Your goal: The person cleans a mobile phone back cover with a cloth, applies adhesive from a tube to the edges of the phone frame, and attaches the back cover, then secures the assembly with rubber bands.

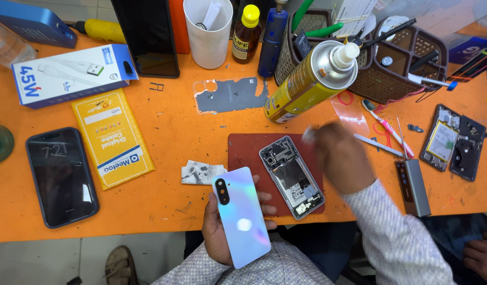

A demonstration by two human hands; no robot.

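A: Right, item one: opened smartphone [292, 177], back removed, circuit board and battery exposed, lying on a dark red work mat [245, 150] on the orange table [169, 132]. All else is placed from it.

B: Left hand [218, 232]?

A: Below and to the left of the opened phone, at the table's near edge. Fingers clamped around an iridescent pale-blue back cover [240, 216], camera cutout uppermost, outer face to the viewer.

B: Right hand [342, 158]?

A: Directly right of the opened phone, hovering just above the mat's edge, blurred. Something pale shows at the fingertips (too smeared to identify), so I cannot tell whether the fingers are together or apart.

B: Surroundings?

A: Yellow spray can [312, 82], tilted, above the phone. Grey inner plate [230, 95] above and to the left. Crumpled wipe [201, 172] just left. Black phone in a case [62, 177] far left, yellow packet [113, 138] between. Tweezers [379, 145] and a grey metal bar [413, 187] to the right; a second dismantled handset [453, 142] well beyond. Brown tool basket [391, 63] upper right.
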